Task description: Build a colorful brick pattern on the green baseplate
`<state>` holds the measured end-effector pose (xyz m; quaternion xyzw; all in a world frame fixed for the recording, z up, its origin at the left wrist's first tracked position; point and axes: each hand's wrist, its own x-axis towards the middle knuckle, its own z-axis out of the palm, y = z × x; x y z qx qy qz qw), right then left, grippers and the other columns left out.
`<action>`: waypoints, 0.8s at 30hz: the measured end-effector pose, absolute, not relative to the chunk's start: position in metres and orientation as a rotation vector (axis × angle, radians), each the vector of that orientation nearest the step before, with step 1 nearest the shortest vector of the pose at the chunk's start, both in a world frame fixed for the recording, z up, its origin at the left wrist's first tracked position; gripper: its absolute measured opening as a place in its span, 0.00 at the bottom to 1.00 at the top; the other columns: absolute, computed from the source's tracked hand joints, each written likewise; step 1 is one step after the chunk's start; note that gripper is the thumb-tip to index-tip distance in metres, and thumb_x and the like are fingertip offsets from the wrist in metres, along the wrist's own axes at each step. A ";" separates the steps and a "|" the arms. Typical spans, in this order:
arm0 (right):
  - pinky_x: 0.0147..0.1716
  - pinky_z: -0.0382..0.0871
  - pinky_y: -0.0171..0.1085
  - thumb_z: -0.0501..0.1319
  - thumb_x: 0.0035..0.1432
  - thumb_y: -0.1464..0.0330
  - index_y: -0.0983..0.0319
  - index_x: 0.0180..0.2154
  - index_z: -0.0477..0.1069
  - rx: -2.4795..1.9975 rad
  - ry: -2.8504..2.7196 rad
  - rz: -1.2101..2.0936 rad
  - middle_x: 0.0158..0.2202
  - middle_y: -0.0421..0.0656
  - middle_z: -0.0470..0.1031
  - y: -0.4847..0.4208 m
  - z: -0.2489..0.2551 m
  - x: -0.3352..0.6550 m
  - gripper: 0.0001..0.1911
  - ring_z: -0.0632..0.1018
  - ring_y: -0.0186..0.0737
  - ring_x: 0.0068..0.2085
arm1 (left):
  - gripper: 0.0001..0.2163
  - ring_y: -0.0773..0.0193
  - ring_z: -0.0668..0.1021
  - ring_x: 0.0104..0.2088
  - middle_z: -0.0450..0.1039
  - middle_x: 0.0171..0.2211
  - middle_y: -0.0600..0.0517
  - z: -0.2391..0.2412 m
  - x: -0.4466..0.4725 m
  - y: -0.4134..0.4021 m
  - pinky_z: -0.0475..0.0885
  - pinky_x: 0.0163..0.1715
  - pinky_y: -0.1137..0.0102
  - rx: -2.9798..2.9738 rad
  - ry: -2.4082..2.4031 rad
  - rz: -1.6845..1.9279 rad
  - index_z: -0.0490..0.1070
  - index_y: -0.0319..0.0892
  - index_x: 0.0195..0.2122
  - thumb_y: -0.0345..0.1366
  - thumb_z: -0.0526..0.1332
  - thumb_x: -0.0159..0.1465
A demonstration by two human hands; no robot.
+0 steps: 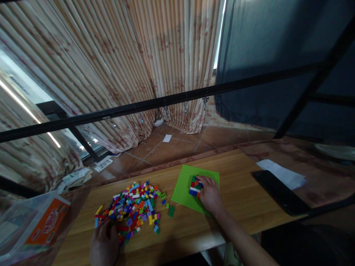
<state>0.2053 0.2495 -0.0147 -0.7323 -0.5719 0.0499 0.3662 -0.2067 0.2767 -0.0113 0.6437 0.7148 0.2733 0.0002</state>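
A small block of stacked toy bricks (193, 187) in red, white, blue, green and orange stands on a bright green baseplate (183, 181). My right hand (210, 193) rests at the block's right side, its fingers closed against the bricks and hiding part of them. To the left spreads a loose pile of small toy bricks (135, 203) in many colours. At the pile's near left edge is my left hand (104, 240), fingers curled down among the bricks; whatever they hold is hidden. A dark green brick (171, 211) lies between pile and baseplate.
The wooden table (235, 166) carries a black phone-like slab (280, 192) and white paper (281, 173) on its right. A clear plastic box (22, 225) with an orange label stands at the left. A black metal rail (177, 99) crosses beyond the table, before curtains (177, 44).
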 end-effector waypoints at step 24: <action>0.53 0.68 0.50 0.51 0.44 0.79 0.61 0.47 0.74 -1.756 -1.335 0.409 0.47 0.47 0.77 0.240 -0.007 0.217 0.29 0.76 0.46 0.49 | 0.19 0.47 0.77 0.47 0.74 0.49 0.38 -0.020 -0.210 0.279 0.73 0.51 0.54 2.037 2.218 0.922 0.73 0.36 0.43 0.42 0.50 0.60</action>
